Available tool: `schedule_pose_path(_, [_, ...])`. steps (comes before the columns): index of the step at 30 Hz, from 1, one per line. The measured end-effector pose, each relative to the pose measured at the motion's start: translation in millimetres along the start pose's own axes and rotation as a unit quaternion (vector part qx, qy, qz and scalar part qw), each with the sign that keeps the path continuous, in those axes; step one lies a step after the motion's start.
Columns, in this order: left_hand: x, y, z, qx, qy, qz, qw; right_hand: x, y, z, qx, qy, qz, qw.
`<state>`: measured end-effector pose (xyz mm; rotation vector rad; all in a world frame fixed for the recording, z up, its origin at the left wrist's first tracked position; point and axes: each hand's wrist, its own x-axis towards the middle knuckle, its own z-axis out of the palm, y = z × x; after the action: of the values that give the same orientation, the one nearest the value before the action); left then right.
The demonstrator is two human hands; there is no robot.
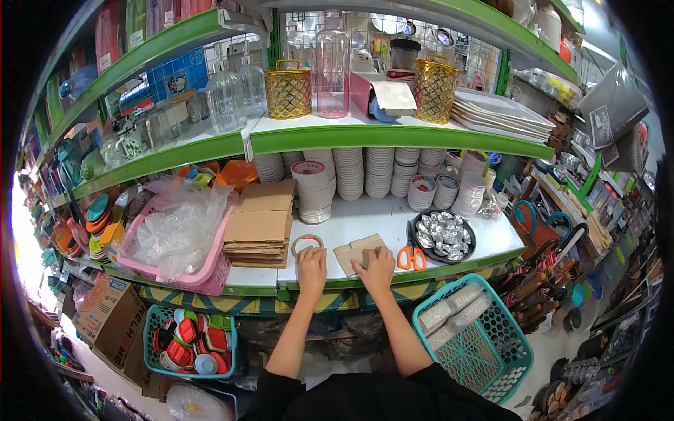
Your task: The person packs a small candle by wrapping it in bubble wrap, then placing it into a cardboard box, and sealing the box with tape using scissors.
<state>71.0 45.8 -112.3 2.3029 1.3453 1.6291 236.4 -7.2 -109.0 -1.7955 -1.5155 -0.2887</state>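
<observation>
My left hand (312,271) is at a roll of tape (307,241) lying on the white shelf, its fingers curled over the roll's near edge. My right hand (377,269) grips the right side of a small folded piece of cardboard (349,255), thumb on top. Just right of that hand lie scissors with orange handles (411,258). Beyond them stands a round dark tray (444,236) full of shiny silver pieces. A stack of flat cardboard (260,219) sits to the left of the tape.
Stacks of small white bowls (349,173) line the back. A pink basket (223,270) with bubble wrap is at left. Below, a teal basket (519,344) holds wrapped bundles; another teal basket (151,344) holds red items. A green-edged upper shelf (400,138) overhangs.
</observation>
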Motion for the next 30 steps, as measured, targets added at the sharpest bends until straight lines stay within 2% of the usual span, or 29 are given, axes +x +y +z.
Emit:
schedule_pose_path(1, [-2, 7, 0, -0.001, 0.001, 0.001, 1.0, 3, 4, -1, 0.0, 0.002, -0.001, 1.0])
schedule_pose_path(4, [-14, 32, -3, -0.074, -0.123, -0.128, 0.981, 9, 13, -1, -0.014, 0.002, 0.02, 1.0])
schedule_pose_path(7, [-23, 45, 7, -0.056, -0.113, -0.121, 0.985, 7, 13, 3, -0.025, 0.005, 0.032, 0.999])
schedule_pose_path(9, [-25, 49, 8, -0.048, -0.137, -0.116, 0.983, 5, 13, 5, -0.016, 0.012, 0.041, 0.999])
schedule_pose_path(12, [-24, 52, 7, -0.103, -0.191, -0.167, 0.962, 5, 15, 6, 0.002, 0.009, 0.055, 0.998])
schedule_pose_path(13, [-24, 50, 8, -0.102, -0.192, -0.167, 0.962, 5, 14, 5, 0.009, 0.0, 0.06, 0.998])
schedule_pose_path(15, [-24, 48, 10, -0.216, -0.199, -0.248, 0.923, 5, 12, 0, 0.016, -0.011, 0.067, 0.998])
schedule_pose_path(16, [-23, 46, 11, -0.216, -0.198, -0.247, 0.924, 6, 11, -2, 0.022, -0.02, 0.074, 0.997])
schedule_pose_path(18, [-23, 38, 13, -0.316, -0.167, -0.297, 0.885, 5, 13, -1, 0.031, -0.014, 0.073, 0.997])
schedule_pose_path(21, [-25, 20, 22, -0.271, -0.169, -0.279, 0.906, 2, 15, 1, 0.062, 0.01, 0.078, 0.995])
schedule_pose_path(23, [-27, 10, 31, -0.29, -0.156, -0.276, 0.903, 2, 15, 2, 0.082, 0.03, 0.084, 0.993])
schedule_pose_path(25, [-25, 11, 33, -0.308, -0.141, -0.273, 0.9, 2, 9, -3, 0.207, 0.051, 0.11, 0.971])
schedule_pose_path(27, [-20, 15, 33, -0.388, -0.1, -0.334, 0.853, -1, 1, -4, 0.224, 0.046, 0.108, 0.967])
schedule_pose_path(29, [-13, 17, 27, -0.421, -0.112, -0.332, 0.837, -3, -5, -1, 0.241, 0.041, 0.107, 0.964])
schedule_pose_path(30, [-12, 14, 26, -0.453, -0.124, -0.329, 0.819, -5, -7, 1, 0.214, 0.039, 0.067, 0.974])
